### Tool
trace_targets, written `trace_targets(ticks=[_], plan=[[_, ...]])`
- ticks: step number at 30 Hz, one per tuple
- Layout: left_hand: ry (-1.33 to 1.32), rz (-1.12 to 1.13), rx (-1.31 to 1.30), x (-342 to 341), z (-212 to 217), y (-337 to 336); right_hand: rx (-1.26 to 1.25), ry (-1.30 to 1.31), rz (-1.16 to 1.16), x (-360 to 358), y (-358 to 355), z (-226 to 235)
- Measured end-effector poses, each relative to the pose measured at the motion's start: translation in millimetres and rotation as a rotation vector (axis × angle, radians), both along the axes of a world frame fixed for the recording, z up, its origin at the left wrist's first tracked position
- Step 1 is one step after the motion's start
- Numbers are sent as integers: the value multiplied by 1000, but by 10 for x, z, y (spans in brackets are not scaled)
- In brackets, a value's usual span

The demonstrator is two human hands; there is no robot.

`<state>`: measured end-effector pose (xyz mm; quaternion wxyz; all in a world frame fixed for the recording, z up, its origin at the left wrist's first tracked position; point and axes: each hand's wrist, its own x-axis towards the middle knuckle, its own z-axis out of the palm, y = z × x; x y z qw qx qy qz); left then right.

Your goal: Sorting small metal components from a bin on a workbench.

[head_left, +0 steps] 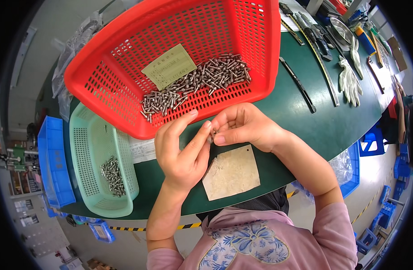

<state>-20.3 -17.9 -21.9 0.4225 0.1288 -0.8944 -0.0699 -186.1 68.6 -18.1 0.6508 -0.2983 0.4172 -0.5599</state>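
My left hand (181,150) and my right hand (245,129) meet just in front of the red basket (172,129). Between their fingertips is a small metal part (213,133), mostly hidden by the fingers. My right thumb and fingers pinch it; my left thumb and index finger press on it from the other side, with the other left fingers raised. Many small metal pins (215,74) lie along the low side of the tilted red basket, under a yellowish paper card (169,66). More metal pins (112,176) rest in the pale green basket (131,180) at left.
A worn beige board (232,173) lies on the green table (188,198) below my hands. At right are a black knife-like tool (298,84), a steel ruler (321,63) and white gloves (349,81). A blue bin (55,164) stands past the green basket.
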Motion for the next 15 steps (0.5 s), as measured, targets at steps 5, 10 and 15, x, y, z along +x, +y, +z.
trace_targets(ticks=[5,10,15], plan=[[26,-86,126,-12,-19,7,30,74,35,-2,-3,-40],[27,-122,77,5,23,8,12,-8,84,-2,17,-18],[95,-200,72,39,19,15,-10,-99,154,21,56,-39]])
